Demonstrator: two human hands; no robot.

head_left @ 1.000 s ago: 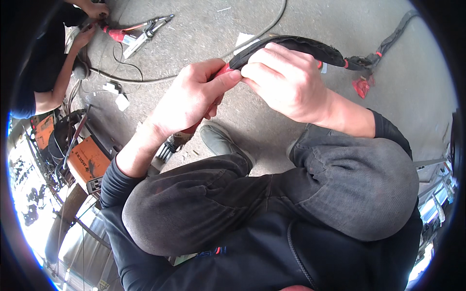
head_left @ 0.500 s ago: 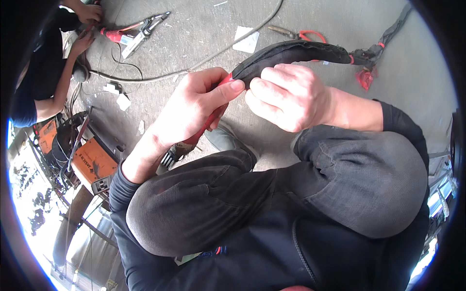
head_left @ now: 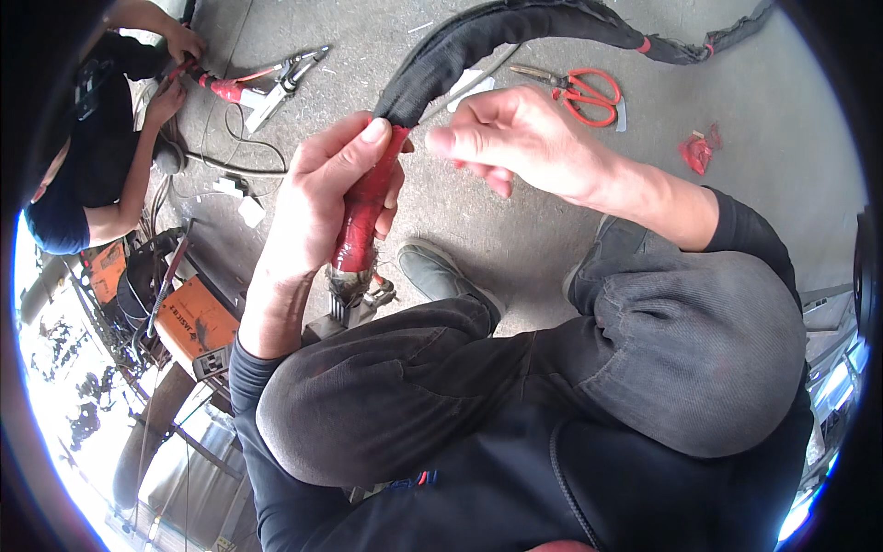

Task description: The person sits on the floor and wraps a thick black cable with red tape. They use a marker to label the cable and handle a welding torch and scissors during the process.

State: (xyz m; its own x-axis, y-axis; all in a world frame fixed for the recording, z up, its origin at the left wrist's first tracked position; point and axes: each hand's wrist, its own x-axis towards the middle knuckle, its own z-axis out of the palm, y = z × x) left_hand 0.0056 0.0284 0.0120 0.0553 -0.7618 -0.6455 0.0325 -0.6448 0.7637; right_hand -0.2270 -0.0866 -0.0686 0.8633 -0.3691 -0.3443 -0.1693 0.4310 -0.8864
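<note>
My left hand (head_left: 322, 184) is wrapped round a red-taped handle (head_left: 368, 198) where it meets a black fabric-sleeved cable (head_left: 441, 69). Its thumb presses on the joint between red and black. Below the hand, a metal end (head_left: 349, 285) with a small fitting sticks out of the handle. From the joint the cable arcs up and away to the right, with red bands further along it. My right hand (head_left: 529, 138) hovers just right of the joint, apart from it, fingers spread and nothing visible in them.
Orange-handled scissors (head_left: 591, 97) lie beyond my right hand. Crumpled red scrap (head_left: 699, 152) is on the floor at right. At upper left a co-worker's hands (head_left: 175, 78) work near a red-handled tool (head_left: 267, 103). An orange machine (head_left: 195, 322) with cables stands at left.
My right hand has come off the black sleeve and opened. My left hand has shifted left, turning the red handle more upright, and the cable's arc has moved up and left.
</note>
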